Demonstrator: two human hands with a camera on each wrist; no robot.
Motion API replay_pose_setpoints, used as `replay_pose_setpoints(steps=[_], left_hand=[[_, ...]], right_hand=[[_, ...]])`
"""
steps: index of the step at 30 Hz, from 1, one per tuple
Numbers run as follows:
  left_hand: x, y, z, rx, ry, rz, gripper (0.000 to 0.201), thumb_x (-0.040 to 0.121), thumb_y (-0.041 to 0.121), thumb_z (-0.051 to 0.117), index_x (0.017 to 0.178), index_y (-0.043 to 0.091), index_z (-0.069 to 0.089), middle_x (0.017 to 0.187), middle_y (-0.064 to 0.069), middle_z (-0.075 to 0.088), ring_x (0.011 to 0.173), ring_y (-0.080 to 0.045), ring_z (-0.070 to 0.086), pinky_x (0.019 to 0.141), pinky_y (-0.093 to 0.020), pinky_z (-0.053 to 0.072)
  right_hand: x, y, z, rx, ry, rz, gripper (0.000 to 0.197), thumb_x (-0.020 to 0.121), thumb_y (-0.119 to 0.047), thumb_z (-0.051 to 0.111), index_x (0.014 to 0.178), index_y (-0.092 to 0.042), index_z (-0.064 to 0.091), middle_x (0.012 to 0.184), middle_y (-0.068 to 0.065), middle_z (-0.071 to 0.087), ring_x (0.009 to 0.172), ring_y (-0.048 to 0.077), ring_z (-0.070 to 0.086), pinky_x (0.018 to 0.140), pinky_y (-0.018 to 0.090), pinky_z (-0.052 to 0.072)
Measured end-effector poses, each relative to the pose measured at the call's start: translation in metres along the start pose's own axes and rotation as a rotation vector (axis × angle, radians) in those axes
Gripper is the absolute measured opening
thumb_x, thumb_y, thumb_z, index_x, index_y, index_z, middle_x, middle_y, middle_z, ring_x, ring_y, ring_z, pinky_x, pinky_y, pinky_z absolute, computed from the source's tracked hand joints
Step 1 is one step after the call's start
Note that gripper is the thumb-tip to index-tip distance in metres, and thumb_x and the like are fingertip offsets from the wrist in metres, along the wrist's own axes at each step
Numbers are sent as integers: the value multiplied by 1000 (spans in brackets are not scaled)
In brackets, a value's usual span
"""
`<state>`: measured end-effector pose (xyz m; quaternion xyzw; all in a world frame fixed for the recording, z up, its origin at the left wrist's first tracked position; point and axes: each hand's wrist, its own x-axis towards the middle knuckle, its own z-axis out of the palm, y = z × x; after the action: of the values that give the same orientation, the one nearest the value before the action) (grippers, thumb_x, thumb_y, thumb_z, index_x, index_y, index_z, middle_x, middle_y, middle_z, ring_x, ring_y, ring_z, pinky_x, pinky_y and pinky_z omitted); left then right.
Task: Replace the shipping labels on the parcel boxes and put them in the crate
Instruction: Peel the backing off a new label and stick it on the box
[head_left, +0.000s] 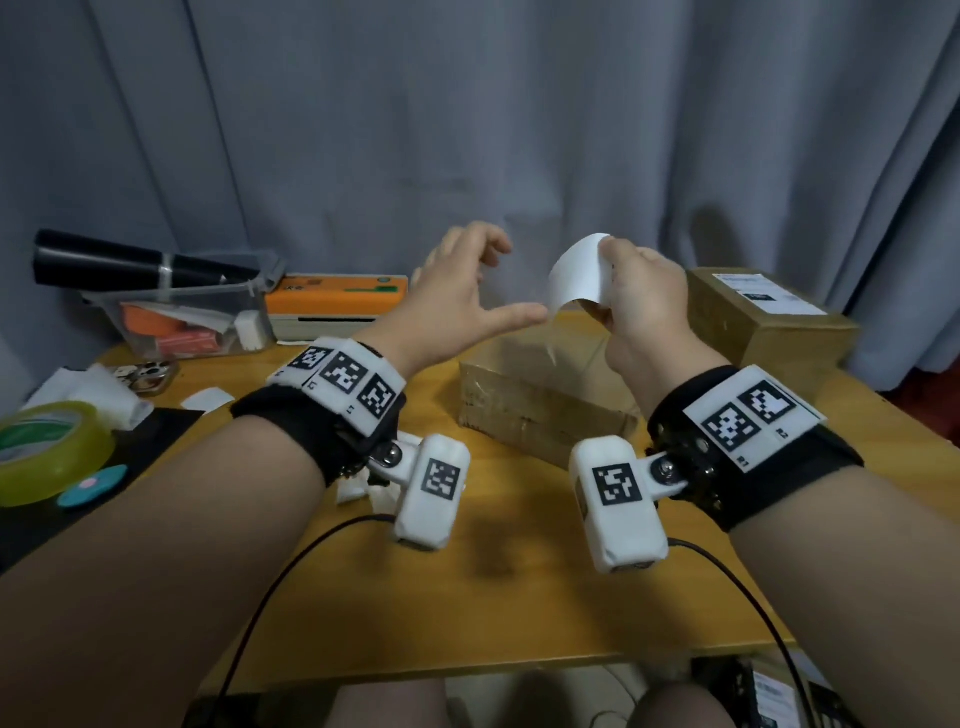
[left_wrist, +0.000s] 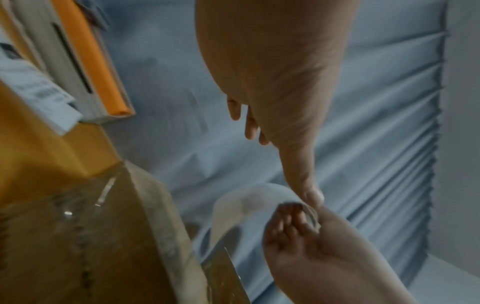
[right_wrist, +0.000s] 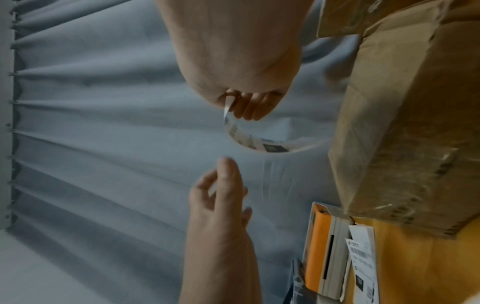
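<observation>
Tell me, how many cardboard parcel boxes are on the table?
2. One plain box sits mid-table, below the raised hands. The other box, with a label on top, stands at the far right by the curtain. More may lie out of view below the table.

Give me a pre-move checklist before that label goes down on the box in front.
1. Label gripped by right hand: ok.
2. Left hand free to help, holding nothing: ok.
3. Label flat: not ok, it curls.
4. Near box top free of an old label: ok in the head view.
5. Backing peeled off the label: cannot tell.
6. Crate within reach: cannot tell, none in view.
</observation>
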<state>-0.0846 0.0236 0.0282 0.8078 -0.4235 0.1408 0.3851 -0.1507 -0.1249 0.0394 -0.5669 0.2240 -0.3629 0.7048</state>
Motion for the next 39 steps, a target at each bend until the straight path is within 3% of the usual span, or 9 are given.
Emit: replay_pose_setpoints(steps=[5,8,16,23,26,28,32,36,39], left_hand=[[18,29,18,311,-25,164,67,66,61,69,115,22,43,108,10,32,101,-10,32,88,-30,24],[25,28,25,419,83,245,47,74,50,66,104,18,48,107,2,40,101,-19,39,85,-29,21],[32,11,26,389,198,143,12,84,21,54,95,21,58,103,4,47,106,-18,42,85,-25,15],[41,-9,22,74,158,-124,5,88,26,54,87,21,53,88,5,59,93,-21,55,89,-35,33],[43,-9,19,-192,63,-184,7,87,22,59,83,17,55,80,1,59,74,-18,56,77,-38,48],[44,-5,17,-292,-24,-194,11,88,18,61,79,20,54,80,-2,62,71,-12,57,72,-33,50],[48,-5,17,-400,-133,-228,15,86,14,65,91,20,52,97,-9,68,86,-20,67,79,-34,53],[47,-17,24,-407,-128,-306,35,85,19,68,113,16,48,94,-6,66,75,-14,64,66,-18,50],[38,-28,35,-360,-186,-342,20,88,23,63,98,6,65,94,-8,69,84,-15,63,71,-14,48]], right_hand=[[2,-8,1,8,-51,17,12,87,-16,55,86,-4,53,79,10,44,74,22,42,64,30,36],[8,-8,-3,11,-25,4,38,85,-17,56,107,15,51,84,9,43,77,22,41,68,34,35],[31,0,-18,-39,-68,49,4,86,-12,56,86,-17,56,62,-4,47,52,7,43,53,22,34],[37,1,-29,-104,-285,-142,47,84,-1,47,122,-28,51,123,1,51,113,15,50,93,27,46],[39,1,-32,-492,-508,-428,62,80,3,57,131,-30,45,139,-3,40,126,7,38,95,7,36],[42,-1,-30,-621,-480,-541,47,82,-5,65,124,-23,55,131,-2,50,119,6,44,94,5,36],[49,-4,-26,-585,-338,-505,13,85,-15,68,87,-3,66,86,4,67,79,12,59,77,31,50],[58,-3,-37,-437,-238,-331,10,90,-19,62,91,-9,63,87,5,70,66,8,60,60,25,49],[62,6,-48,-264,-197,-98,14,93,-16,58,102,-6,60,88,6,71,64,7,66,62,24,54]])
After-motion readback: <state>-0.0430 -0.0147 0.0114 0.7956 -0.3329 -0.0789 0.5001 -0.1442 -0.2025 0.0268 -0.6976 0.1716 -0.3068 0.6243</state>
